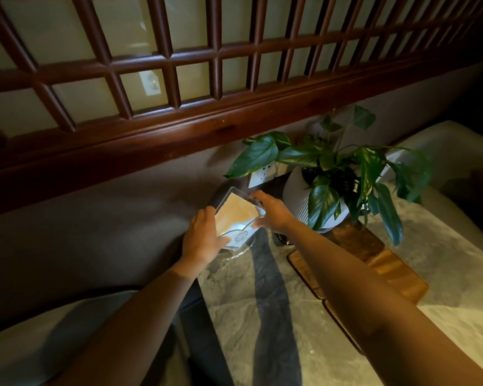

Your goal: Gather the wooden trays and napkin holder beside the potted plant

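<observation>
A clear napkin holder with pale napkins in it stands at the table's far left corner, just left of the potted plant. My left hand grips its near left side and my right hand grips its right edge. Wooden trays lie on the table in front of the white ribbed pot, running toward me. My right forearm hides part of them, so their number is unclear.
The marble-patterned table stands against a beige wall with a socket behind the plant. A dark wooden lattice screen runs above. A light cushioned seat lies at the left, another at the far right.
</observation>
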`<act>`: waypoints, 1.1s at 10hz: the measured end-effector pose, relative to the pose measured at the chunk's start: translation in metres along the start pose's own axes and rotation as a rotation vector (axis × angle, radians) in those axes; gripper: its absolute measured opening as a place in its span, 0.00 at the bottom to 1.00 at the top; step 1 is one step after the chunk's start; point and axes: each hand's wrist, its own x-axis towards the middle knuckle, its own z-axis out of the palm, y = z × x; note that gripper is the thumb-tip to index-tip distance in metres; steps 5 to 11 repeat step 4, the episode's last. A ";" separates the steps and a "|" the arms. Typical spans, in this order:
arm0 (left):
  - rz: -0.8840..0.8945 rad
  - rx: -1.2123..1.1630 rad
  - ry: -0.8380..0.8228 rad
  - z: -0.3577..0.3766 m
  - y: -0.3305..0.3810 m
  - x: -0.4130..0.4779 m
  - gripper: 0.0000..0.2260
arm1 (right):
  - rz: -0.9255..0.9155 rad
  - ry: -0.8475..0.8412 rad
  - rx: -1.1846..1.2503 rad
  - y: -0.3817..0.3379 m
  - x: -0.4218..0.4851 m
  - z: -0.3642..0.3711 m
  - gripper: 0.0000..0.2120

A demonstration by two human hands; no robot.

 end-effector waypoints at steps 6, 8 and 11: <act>0.039 0.219 -0.009 -0.002 -0.004 -0.001 0.40 | 0.004 0.121 0.143 0.011 -0.022 0.016 0.42; 0.039 0.219 -0.009 -0.002 -0.004 -0.001 0.40 | 0.004 0.121 0.143 0.011 -0.022 0.016 0.42; 0.039 0.219 -0.009 -0.002 -0.004 -0.001 0.40 | 0.004 0.121 0.143 0.011 -0.022 0.016 0.42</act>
